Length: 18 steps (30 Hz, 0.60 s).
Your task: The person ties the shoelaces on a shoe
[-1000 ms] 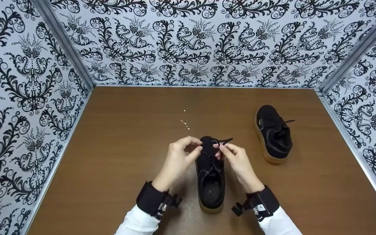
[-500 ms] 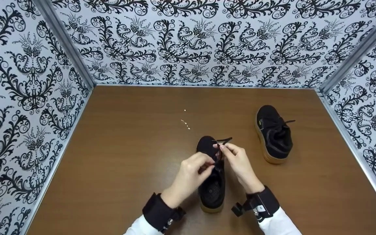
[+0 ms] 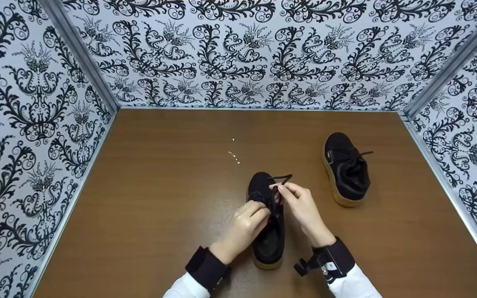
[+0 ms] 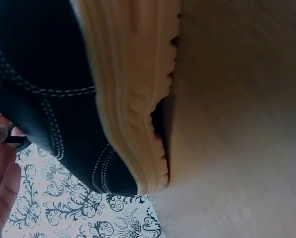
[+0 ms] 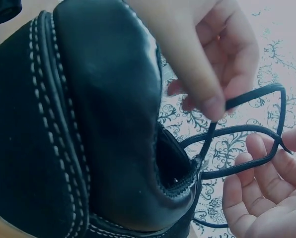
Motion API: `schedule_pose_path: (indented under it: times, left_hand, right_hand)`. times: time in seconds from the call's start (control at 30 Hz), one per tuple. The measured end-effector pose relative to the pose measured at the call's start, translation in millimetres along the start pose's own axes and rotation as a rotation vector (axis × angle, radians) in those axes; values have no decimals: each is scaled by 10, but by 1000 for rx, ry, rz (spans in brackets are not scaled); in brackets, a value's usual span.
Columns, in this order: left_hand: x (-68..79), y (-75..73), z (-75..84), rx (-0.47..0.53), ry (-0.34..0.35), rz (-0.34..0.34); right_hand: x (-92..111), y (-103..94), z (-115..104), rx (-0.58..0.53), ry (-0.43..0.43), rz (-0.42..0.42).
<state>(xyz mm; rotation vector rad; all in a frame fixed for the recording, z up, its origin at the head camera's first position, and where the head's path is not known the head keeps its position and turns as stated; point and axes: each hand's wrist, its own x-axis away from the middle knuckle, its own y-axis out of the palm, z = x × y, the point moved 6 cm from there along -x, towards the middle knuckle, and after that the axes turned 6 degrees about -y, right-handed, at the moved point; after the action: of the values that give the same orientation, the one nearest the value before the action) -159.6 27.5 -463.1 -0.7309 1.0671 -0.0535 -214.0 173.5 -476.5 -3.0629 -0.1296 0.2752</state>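
Observation:
A black lace-up shoe (image 3: 268, 244) with stitched seams and a tan sole stands upright on the wooden table, toe pointing away from me. My left hand (image 3: 244, 223) is over the shoe's lacing, pinching one strand between thumb and fingertip, as the right wrist view shows. To the right of the toe, my right hand (image 3: 302, 209) pinches the shoelace (image 5: 245, 128), whose loop and free end stick out past its fingertips. Strands run from the shoe's tongue to both hands. In the head view my left hand covers part of the shoe's opening.
The matching black shoe (image 3: 346, 169) stands farther back on the right, its lace lying out to one side. Small light spots (image 3: 234, 156) show on the wooden table (image 3: 160, 186). Patterned walls (image 3: 238, 54) enclose the back and sides.
My left hand has moved from beside the toe back and right to the lacing, where it now pinches a strand. My right hand has stayed nearly still, still holding the lace.

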Motion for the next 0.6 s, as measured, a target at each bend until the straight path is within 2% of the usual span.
schedule_pose_path:
  times: [0.2,0.3,0.43,0.6]
  left_hand:
    - [41,90,-64,32,-68,-40]
    - [52,107,-85,39,-86,-38]
    - [65,86,-113,61,-87,-21]
    - [57,29,-219,158,-95,-7]
  right_hand:
    - [13,15,-12,-22,2,-14]
    - [16,13,-12,-17,1,-11]
    - [15,7,-10,-13,-11,-8]
    - [16,12,-12,-22,-22,-8]
